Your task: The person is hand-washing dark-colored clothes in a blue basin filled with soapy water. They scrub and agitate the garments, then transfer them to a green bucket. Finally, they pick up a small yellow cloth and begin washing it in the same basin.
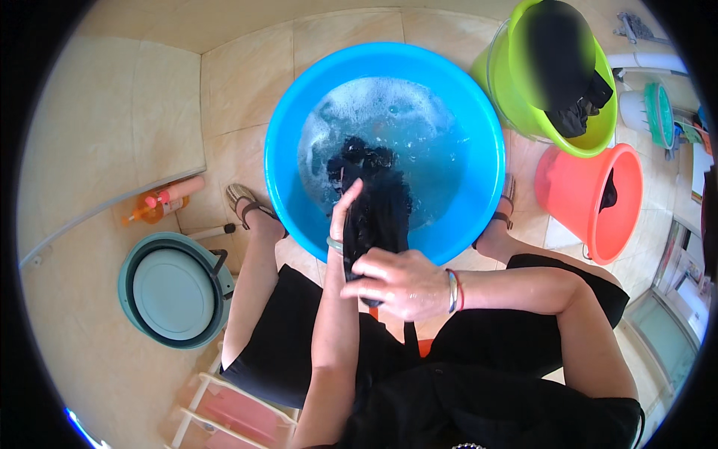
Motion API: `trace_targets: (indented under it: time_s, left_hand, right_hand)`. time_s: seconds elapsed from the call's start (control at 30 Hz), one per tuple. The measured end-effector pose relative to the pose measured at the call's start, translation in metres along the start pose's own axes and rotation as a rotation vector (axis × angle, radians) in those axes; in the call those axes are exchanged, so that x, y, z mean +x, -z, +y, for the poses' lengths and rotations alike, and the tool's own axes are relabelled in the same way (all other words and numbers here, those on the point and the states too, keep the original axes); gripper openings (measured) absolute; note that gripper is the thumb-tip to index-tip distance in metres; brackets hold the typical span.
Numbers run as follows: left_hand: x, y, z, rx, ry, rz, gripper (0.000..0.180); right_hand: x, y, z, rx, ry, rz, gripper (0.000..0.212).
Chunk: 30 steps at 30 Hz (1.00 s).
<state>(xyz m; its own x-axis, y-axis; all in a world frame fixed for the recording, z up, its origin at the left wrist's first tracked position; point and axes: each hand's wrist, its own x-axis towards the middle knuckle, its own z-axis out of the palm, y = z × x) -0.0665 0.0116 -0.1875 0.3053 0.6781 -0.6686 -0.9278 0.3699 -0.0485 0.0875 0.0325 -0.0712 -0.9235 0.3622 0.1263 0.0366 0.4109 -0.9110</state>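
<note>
A wet black garment (381,206) hangs from my hands into the blue basin (479,165), its far end lying in soapy water. My left hand (345,213) is at the garment's left side, thumb stretched along it; the other fingers are hidden by the cloth, which it appears to grip. A pale green bangle (335,244) circles that wrist. Over the near end of the cloth, at the basin's front rim, my right hand (404,283) is closed on the fabric with its fingers bent. White foam (381,97) floats mostly along the basin's far side.
To the right of the basin stand a lime green bucket (516,82) with dark clothes (572,116) and a coral bucket (561,187) holding a black cloth (609,191). At left are a grey-green folding tub (172,292), bottles (161,206) and a white-framed rack (232,411).
</note>
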Motion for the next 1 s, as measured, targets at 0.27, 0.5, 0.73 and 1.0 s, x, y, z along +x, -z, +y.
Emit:
trace_targets:
  time_s: [0.27,0.5,0.73,1.0]
  left_hand:
    - [-0.013,0.030,-0.034,-0.163,0.000,-0.074,0.046]
    - [-0.004,0.033,-0.037,-0.132,-0.099,0.066,0.045]
    - [0.007,0.014,-0.048,-0.067,-0.386,0.405,0.044]
    - [0.025,0.016,-0.037,0.302,-0.489,0.333,0.063]
  right_hand:
    - [0.014,-0.031,0.004,-0.342,-0.248,0.209,0.066]
    - [0.039,-0.036,0.032,-0.411,-0.217,0.546,0.033]
    - [0.034,-0.013,0.123,-0.285,-0.487,0.635,0.024]
    - [-0.046,-0.012,0.264,-0.290,-0.934,0.644,0.031]
